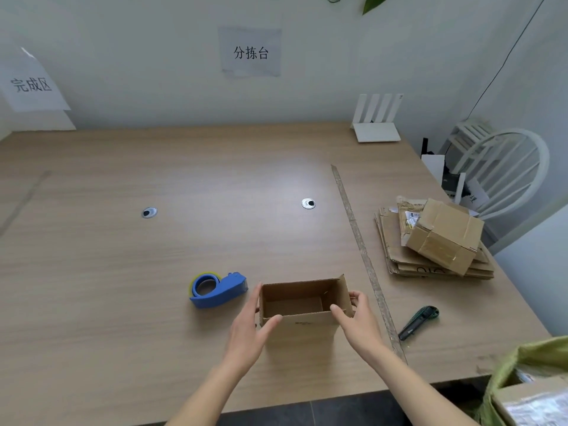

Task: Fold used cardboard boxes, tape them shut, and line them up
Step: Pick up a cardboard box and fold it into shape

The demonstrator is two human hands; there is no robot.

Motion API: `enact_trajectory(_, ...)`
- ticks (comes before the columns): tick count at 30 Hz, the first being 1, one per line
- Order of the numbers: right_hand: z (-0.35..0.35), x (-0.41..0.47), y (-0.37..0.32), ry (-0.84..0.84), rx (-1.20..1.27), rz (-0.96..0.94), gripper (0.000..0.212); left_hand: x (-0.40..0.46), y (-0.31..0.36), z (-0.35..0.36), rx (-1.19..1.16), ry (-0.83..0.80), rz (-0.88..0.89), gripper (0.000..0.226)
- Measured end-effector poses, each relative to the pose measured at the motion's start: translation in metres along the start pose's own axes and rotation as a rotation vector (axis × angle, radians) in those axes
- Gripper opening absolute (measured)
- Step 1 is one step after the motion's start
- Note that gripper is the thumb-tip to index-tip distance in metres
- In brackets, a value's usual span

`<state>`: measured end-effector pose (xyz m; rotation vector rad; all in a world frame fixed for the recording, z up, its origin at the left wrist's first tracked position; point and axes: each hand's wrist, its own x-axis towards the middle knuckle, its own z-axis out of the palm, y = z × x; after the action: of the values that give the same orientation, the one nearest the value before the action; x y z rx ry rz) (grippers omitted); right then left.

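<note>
A small brown cardboard box (302,325) stands upright near the table's front edge, its top open and its inside empty. My left hand (250,329) grips its left wall, thumb over the near rim. My right hand (358,321) grips its right wall, fingers round the outside, thumb on the near rim. A blue tape dispenser (216,289) with a yellowish roll lies just left of the box. At the right of the table, a taped-up box (445,238) rests on a stack of flattened cardboard (399,256).
A green-black utility knife (418,322) lies right of the box, beyond a long strip of tape (362,250) stuck across the wooden table (153,265). A white router (376,130) stands at the back. A white chair (507,167) and a green bag (528,379) of boxes are at the right.
</note>
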<state>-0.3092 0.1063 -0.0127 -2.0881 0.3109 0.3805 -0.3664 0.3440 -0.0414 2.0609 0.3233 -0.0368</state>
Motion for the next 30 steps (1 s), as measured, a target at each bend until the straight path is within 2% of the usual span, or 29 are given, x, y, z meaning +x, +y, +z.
enact_trajectory(3, 0.002, -0.003, 0.000, -0.011, -0.043, -0.047, 0.054, -0.001, 0.001, 0.005, -0.051, 0.037, -0.030, 0.087)
enact_trajectory(8, 0.000, -0.006, -0.004, -0.049, -0.165, -0.139, 0.071, -0.001, -0.002, 0.004, -0.106, 0.037, -0.045, 0.105)
enact_trajectory(14, -0.004, 0.003, -0.008, -0.151, -0.422, -0.259, 0.062, -0.001, -0.005, 0.000, -0.074, 0.011, -0.041, 0.108)
enact_trajectory(17, -0.006, 0.012, -0.010, -0.225, -0.534, -0.231, 0.072, -0.002, -0.005, -0.002, -0.059, 0.002, -0.042, 0.106)
enact_trajectory(30, -0.008, 0.020, -0.016, -0.294, -0.543, -0.225, 0.094, -0.006, -0.006, -0.007, -0.003, -0.043, -0.022, 0.102)
